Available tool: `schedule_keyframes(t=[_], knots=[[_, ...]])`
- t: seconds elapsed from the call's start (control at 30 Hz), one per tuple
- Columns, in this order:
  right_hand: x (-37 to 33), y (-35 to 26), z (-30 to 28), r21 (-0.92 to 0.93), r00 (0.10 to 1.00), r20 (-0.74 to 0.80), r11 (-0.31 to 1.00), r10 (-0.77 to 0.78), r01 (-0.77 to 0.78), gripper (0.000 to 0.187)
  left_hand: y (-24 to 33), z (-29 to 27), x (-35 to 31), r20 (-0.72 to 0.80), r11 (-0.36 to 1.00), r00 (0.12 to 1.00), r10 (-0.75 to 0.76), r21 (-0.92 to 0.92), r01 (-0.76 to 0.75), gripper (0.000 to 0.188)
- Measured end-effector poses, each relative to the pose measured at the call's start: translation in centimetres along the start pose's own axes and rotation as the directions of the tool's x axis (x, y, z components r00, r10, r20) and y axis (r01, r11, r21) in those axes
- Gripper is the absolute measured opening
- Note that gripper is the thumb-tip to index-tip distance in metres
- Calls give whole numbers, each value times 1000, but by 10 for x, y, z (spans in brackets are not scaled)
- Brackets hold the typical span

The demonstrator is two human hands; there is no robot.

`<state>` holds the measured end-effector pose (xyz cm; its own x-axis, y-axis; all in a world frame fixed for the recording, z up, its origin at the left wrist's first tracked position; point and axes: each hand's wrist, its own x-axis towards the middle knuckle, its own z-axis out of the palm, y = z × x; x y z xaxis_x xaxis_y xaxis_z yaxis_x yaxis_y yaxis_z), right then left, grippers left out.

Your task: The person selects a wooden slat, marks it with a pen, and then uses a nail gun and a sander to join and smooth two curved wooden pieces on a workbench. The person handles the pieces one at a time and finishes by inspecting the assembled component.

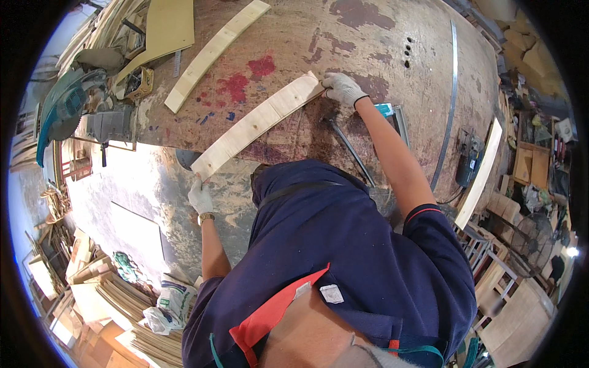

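A pale wooden plank (261, 124) lies slantwise over the near edge of the worn bench, its lower left end out past the edge. My left hand (200, 196), in a white glove, is closed on that lower end, with a watch at the wrist. My right hand (342, 89), gloved too, has its fingers curled round the far right end. Beside my right forearm lies a hammer (351, 149) with its handle toward me, and a teal and white item (384, 110) is partly hidden by the arm.
A second plank (215, 56) lies farther back on the scuffed bench (294, 37). To the right are a long metal ruler (450, 101), a corded power tool (469, 162) and another plank (481, 175). A green circular saw (69, 110) stands at the left, above stacked wood (116, 297).
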<state>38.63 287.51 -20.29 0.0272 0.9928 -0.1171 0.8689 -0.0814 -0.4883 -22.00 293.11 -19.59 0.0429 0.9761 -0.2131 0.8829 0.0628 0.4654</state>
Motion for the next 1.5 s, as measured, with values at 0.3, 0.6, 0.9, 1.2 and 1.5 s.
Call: schedule_keyframes(t=[0.3,0.6,0.9,1.2,1.5], knots=[[-9,-4,15,-132,999,14,991,36,-34,15,-23,4,11,-56,970,971,234,76,-229,43],[5,16,32,-153,994,-73,986,-79,67,17,-38,-8,23,197,964,967,160,182,-196,46],[-6,-14,9,-58,986,88,989,139,-134,23,-65,-7,38,208,830,861,465,237,-505,45],[-7,-26,27,344,845,-176,836,505,-428,25,-80,-1,37,120,909,903,413,-1,-416,36],[-16,-21,15,84,968,-109,972,226,-217,27,-28,-20,31,216,890,905,367,202,-409,44]])
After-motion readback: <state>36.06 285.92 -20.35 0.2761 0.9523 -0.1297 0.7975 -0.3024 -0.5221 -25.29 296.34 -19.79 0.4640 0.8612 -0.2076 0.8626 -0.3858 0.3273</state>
